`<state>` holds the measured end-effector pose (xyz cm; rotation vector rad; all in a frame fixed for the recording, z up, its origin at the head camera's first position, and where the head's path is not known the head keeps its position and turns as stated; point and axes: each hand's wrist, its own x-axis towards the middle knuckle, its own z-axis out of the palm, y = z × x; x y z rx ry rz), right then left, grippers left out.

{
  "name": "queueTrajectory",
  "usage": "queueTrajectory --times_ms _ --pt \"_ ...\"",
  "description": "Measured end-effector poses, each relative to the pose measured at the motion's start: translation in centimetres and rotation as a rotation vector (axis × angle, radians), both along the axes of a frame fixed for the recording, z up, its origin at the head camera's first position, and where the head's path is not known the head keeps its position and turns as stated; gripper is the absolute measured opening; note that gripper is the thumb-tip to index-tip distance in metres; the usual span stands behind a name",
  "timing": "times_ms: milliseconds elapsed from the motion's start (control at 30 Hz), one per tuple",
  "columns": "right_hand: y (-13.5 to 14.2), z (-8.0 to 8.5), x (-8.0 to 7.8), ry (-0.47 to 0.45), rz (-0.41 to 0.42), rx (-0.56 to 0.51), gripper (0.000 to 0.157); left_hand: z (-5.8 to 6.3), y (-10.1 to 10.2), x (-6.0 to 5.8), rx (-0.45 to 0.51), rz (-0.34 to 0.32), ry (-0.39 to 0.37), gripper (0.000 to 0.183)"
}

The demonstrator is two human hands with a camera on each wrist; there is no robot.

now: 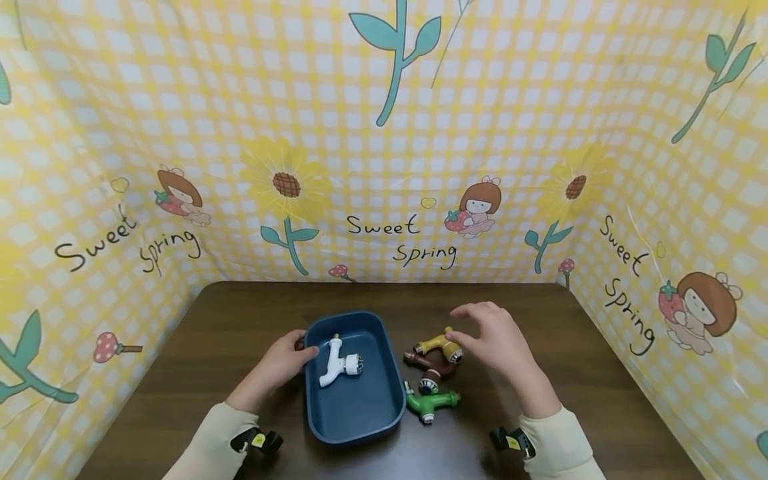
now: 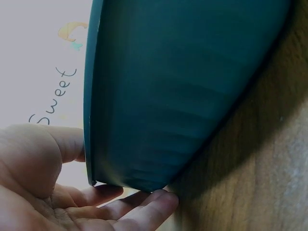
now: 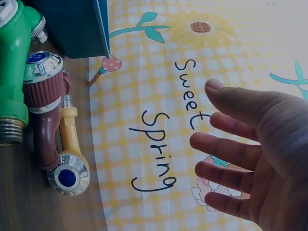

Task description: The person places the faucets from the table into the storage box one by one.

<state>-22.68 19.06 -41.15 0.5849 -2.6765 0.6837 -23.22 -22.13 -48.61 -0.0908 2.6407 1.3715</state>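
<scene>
At the left rim of a dark blue plastic tray point(image 1: 354, 417), my left hand point(image 1: 279, 363) grips with the thumb over the edge and the fingers against the outer wall point(image 2: 159, 106). A white faucet point(image 1: 337, 365) lies inside the tray. My right hand point(image 1: 501, 340) hovers just right of a yellow faucet point(image 1: 438, 345), fingers spread and apart from it in the right wrist view. Close together beside the tray are the yellow faucet, a brown faucet point(image 3: 43, 94) with a silver-ringed cap, and a green faucet point(image 1: 430, 403) nearest me.
The dark wooden table point(image 1: 240, 313) runs back to a yellow checked cloth point(image 1: 384, 160) printed with flowers, figures and words. This cloth also rises along both sides. A black wrist camera point(image 1: 258, 440) is strapped on each sleeve.
</scene>
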Motion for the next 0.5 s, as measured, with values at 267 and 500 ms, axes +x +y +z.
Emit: queueTrajectory --times_ms 267,500 --pt "0.5 -0.5 -0.4 -0.023 -0.027 -0.018 0.036 -0.2 0.1 0.1 0.022 0.003 -0.013 0.049" --pt "0.7 -1.1 -0.9 -0.060 -0.057 -0.028 0.037 0.0 0.0 0.2 0.000 -0.002 -0.006 0.050"
